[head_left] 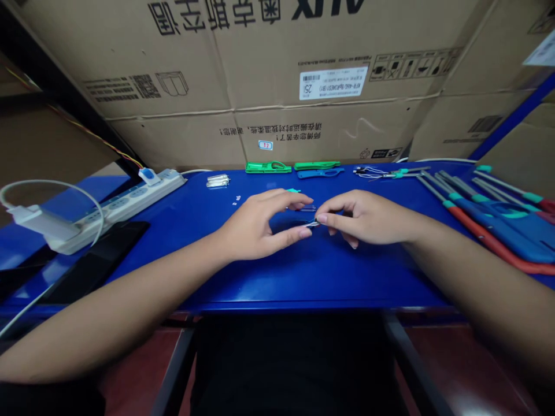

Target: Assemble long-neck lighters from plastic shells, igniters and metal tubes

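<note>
My right hand point(364, 218) pinches a small dark part with thin white wires point(313, 223) between thumb and index finger. The wires point left, toward my other hand. Beside them, my left hand point(264, 222) is open, its thumb and index finger apart around the wire ends; whether the thumb touches them I cannot tell. Just behind the fingers lie some thin clear or metallic pieces point(307, 208) and a teal piece point(293, 190), partly hidden by my left hand.
Green plastic shells point(269, 167) and a blue shell point(318, 173) lie along the cardboard point(269, 115). Wired parts point(368, 172) are right of them; several long-nozzle lighters point(498, 216) lie far right. Metallic pieces point(217, 181), a power strip point(125, 202) and a black slab point(97, 263) are left.
</note>
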A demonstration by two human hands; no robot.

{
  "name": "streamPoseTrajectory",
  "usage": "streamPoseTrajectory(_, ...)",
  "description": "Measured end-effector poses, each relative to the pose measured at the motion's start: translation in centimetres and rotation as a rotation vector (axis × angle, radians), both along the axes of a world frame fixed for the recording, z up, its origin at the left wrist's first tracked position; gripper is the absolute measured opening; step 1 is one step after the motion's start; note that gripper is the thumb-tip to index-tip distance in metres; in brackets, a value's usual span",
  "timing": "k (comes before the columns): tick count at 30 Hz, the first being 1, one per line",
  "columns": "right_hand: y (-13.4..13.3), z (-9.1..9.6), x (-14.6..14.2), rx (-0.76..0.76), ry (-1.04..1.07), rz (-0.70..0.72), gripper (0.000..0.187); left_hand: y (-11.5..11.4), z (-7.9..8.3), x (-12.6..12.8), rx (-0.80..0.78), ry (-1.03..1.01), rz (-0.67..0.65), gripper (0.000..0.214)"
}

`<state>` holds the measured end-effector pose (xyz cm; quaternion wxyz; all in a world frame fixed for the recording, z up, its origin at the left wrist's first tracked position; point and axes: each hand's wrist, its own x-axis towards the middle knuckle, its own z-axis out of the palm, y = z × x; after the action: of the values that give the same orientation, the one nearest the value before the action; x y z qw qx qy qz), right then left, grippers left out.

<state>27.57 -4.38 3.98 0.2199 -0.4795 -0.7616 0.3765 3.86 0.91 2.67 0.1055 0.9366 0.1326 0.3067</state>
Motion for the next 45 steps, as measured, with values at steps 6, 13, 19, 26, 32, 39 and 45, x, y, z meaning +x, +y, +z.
streamPoseTrajectory(6, 0.0, 0.2, 0.3, -0.139, 0.055, -0.026, 0.032, 0.4, -0.3, -0.3, -0.269, 0.126, 0.015, 0.045)
streamPoseTrajectory(13, 0.2, 0.1, 0.6, -0.215, 0.100, -0.051, 0.030, -0.1, -0.3, 0.0, -0.233, -0.050, 0.026, 0.023)
streamPoseTrajectory(19, 0.0, 0.2, 0.5, -0.168, 0.074, 0.020, 0.029, -0.2, -0.1, 0.2, -0.108, -0.121, 0.052, 0.014)
streamPoseTrajectory(26, -0.2, -0.6, 0.3, 0.076, 0.031, 0.026, 0.019, -0.3, -0.4, 0.3, -0.043, -0.077, 0.094, 0.016)
streamPoseTrajectory(32, -0.2, -0.4, 0.0, 0.370, -0.155, 0.028, 0.017, -0.3, -0.3, 0.3, -0.130, -0.064, 0.114, 0.016)
streamPoseTrajectory(39, 0.0, -0.3, 0.0, 0.506, -0.172, 0.051, 0.021, -0.3, -0.2, 0.3, -0.169, -0.047, 0.141, 0.017)
streamPoseTrajectory(45, -0.4, 0.0, -0.4, 0.548, -0.141, 0.037, 0.017, -0.1, -0.5, 0.2, -0.148, -0.070, 0.097, 0.021)
